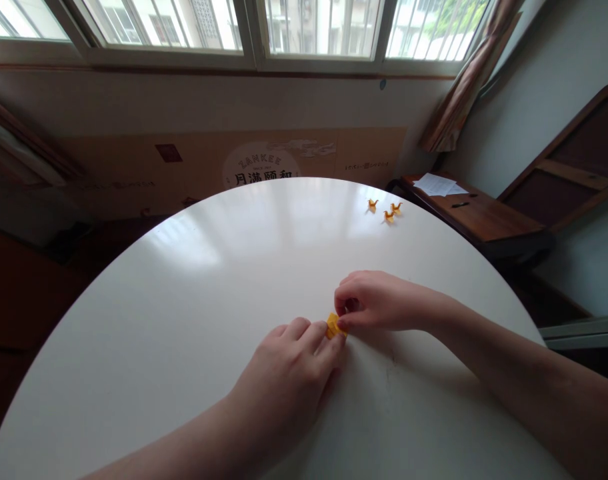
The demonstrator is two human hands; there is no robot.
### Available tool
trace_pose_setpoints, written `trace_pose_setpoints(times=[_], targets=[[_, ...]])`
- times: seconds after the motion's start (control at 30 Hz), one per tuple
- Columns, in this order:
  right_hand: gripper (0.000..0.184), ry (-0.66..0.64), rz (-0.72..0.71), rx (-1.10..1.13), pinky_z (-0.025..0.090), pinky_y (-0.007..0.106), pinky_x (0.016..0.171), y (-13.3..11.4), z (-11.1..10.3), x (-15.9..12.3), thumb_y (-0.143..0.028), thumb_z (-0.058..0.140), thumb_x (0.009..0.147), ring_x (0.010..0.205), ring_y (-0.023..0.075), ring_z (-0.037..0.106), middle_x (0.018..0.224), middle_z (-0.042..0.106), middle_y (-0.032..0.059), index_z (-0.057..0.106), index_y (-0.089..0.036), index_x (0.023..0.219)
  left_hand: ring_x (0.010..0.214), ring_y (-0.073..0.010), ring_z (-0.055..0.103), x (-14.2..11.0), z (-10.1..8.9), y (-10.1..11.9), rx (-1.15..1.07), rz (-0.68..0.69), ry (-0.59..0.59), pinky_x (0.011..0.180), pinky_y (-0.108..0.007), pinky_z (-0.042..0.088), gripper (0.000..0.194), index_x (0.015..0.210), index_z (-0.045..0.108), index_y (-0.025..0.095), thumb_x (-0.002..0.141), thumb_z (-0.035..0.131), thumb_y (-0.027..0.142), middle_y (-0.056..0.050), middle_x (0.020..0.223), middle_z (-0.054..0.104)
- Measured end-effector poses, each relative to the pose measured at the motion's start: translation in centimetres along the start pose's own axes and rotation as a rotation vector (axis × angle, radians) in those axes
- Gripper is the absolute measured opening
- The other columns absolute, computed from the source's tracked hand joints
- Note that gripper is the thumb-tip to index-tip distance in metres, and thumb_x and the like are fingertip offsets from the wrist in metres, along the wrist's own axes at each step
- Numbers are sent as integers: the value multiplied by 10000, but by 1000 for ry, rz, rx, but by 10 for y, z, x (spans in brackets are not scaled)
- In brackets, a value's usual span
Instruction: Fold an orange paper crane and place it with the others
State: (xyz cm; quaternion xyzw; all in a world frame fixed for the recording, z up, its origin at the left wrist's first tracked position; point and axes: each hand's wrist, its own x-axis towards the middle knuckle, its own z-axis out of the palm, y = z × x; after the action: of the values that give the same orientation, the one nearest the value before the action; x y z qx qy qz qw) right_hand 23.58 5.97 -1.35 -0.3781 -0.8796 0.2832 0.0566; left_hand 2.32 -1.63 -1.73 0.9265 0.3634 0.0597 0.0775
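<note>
A small yellow paper piece (333, 325) is held at the near part of the white table (194, 333), just right of its middle. By the left hand (294, 363) the piece is gripped between fingers and thumb, low against the white table, apparently so that it is steadied. By the right hand (374, 300) its edge is pinched between thumb and forefinger, a hold by which fine control seems to be given. Three yellow folded figures (389, 217) are grouped near the far right rim of the white table, probably so that they are not brushed by the forearms.

Beyond the far rim of the white table, "ZANKEE" and "月满颐和" can be read on a cardboard panel (194, 177); its smaller lettering cannot be made out. Right of the white table, paper sheets (437, 185) are laid on a wooden side table (504, 220), their writing illegible.
</note>
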Motion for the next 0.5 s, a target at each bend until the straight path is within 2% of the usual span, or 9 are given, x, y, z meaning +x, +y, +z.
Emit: trace_pose_setpoints(times=[0.1, 0.23, 0.37, 0.5], targets=[[107, 5, -4, 0, 393, 248, 688, 0, -1, 0, -269, 639, 822, 800, 155, 595, 803, 682, 18, 703, -186, 800, 888, -246, 629, 2, -2, -10, -49, -32, 73, 722, -418, 561, 289, 1176, 652, 226, 965, 454, 232, -57, 1060, 704], [87, 21, -53, -22, 369, 232, 640, -2, -2, -1, -249, 647, 826, 742, 136, 565, 777, 664, 15, 698, -181, 813, 969, -234, 635, 10, -1, -31, -88, -115, 157, 802, -390, 550, 257, 1137, 684, 238, 942, 517, 223, -46, 1095, 716], [72, 32, -133, -33, 368, 214, 634, -1, -2, -2, -200, 634, 843, 704, 112, 550, 771, 658, 5, 699, -182, 814, 1030, -228, 615, 19, 1, -43, -128, -13, 136, 865, -371, 529, 259, 1107, 720, 281, 908, 578, 195, -32, 1173, 701], [116, 36, -209, -34, 394, 205, 677, -1, -2, -4, -172, 630, 854, 757, 106, 590, 844, 685, -5, 736, -215, 872, 1021, -206, 617, 22, 0, -44, -151, 52, 107, 896, -349, 512, 251, 1067, 739, 325, 908, 595, 195, 3, 1161, 712]])
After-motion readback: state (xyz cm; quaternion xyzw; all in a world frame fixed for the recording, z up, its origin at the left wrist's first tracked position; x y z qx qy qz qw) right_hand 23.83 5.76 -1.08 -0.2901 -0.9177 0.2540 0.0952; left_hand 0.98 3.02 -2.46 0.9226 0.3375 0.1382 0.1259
